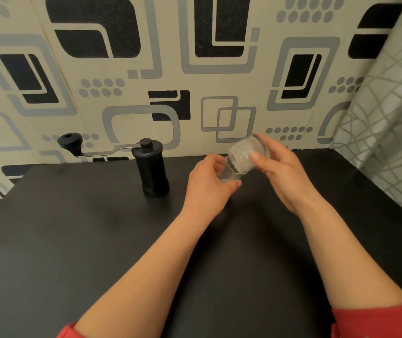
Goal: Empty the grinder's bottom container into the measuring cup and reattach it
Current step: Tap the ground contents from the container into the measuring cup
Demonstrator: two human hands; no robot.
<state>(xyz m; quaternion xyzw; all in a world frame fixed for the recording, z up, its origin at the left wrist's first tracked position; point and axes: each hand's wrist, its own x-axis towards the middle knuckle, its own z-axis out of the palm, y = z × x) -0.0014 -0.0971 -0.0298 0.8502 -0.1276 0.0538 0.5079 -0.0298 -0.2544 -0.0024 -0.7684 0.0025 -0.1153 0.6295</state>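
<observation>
My right hand [284, 175] holds the clear bottom container [247, 154] tipped over, with its mouth down and to the left, right at the rim of the small measuring cup [229, 173]. My left hand [207, 184] is wrapped around that cup and keeps it on the black table [73, 228]. The grinder [151, 167], without its container, stands upright to the left, well apart from both hands.

The risk I see is spilling — the cup's mouth looks narrower than the container's, so a fast tilt could throw the contents over the edge. I cannot tell how much remains inside. The cup also seems light — a push from the container could tip it.
</observation>
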